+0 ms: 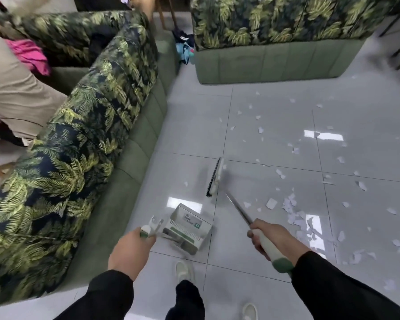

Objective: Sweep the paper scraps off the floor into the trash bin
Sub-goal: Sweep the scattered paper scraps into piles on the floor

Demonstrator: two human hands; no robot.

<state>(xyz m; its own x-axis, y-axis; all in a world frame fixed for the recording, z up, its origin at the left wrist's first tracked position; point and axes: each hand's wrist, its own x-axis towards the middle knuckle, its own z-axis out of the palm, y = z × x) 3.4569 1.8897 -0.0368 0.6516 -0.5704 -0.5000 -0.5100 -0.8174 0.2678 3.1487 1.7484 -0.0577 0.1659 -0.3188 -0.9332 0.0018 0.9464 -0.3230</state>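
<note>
The right hand (270, 236), at the lower right of the frame, is wrapped tight around the white-and-green grip of a broom (240, 211), whose thin metal shaft runs up and to the left to the brush head (215, 177) near the centre of the picture. The brush head's long axis lies roughly up-and-down in the frame, tilted slightly, with the black bristles facing left.

The left hand (134, 247), at the lower middle, grips the handle top of an upright dustpan (189, 229), which sits on the grey tiled floor (275, 107) just below and left of the brush head, its mouth apparently turned toward the upper right.

The paper scraps (293, 211) lie almost wholly to the right of the brush head: a dense cluster in the lower right, just above and beside the right hand, and a thinner scatter across the centre right and upper right. One stray scrap (185, 184) rests just left of the bristles.

So the bulk of the litter is on the far side of the brush from the dustpan. In my judgement the right hand, the nearer one to the pile, has to carry the brush head rightward past the cluster and then draw it back left toward the pan. No trash bin is visible.

A leaf-print sofa (83, 125) fills the left of the frame.
</note>
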